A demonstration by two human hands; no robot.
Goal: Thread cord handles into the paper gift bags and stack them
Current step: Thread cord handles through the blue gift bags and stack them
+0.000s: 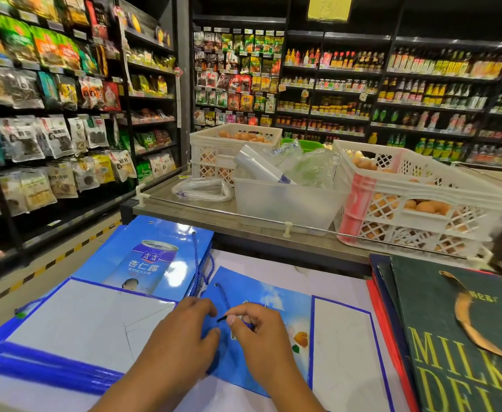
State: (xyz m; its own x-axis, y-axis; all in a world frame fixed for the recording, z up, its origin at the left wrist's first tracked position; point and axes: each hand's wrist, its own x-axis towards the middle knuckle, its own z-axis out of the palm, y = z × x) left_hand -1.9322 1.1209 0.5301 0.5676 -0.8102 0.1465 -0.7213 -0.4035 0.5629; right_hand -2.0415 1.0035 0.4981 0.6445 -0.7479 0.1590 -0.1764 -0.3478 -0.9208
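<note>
Our right hand (252,325) pinches blue cord's (225,298) black tip, left hand (190,319) grips flat blue paper bag (261,295) mid-counter; cord risks slipping out.

The blue bag (142,263) is showing a can printed with the Chinese characters 杏仁露, with smaller characters above and below them too small to read. The dark green bag (464,337) at the right is carrying large yellow-green letters reading "MILK" on one line and "DELI" starting the next, both running off the edge. The yellow sign (329,7) hanging at the top is bearing a handwritten number, possibly 751. Shelf packets and price tags are staying too blurred to read.
</note>
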